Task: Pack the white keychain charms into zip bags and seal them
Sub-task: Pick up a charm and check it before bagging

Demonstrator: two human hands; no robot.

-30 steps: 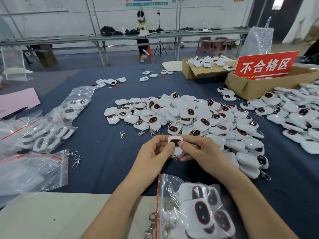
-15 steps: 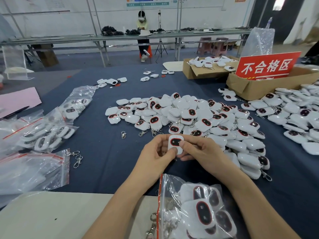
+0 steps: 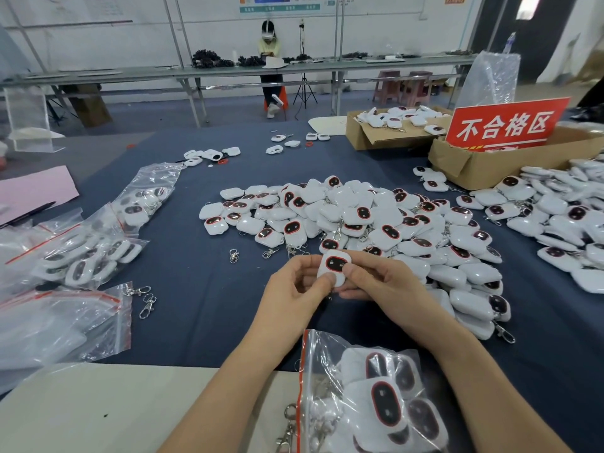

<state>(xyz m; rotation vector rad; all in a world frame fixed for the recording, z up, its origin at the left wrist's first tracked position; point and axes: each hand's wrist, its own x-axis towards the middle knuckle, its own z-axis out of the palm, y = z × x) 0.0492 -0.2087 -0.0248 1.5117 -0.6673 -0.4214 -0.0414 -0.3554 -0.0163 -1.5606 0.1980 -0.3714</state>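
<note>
pinching one white charm, face up, long axis pointing away, between left hand and right hand, with part-filled zip bag just nearer the body, red mouth edge toward the left hand.

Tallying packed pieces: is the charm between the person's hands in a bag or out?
Out. The left hand and right hand pinch the bare charm, apart from the near zip bag holding others.

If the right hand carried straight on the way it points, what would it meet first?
The right hand points leftward across the white charm it pinches; straight on it would probably meet the left hand, which holds the same charm.
</note>
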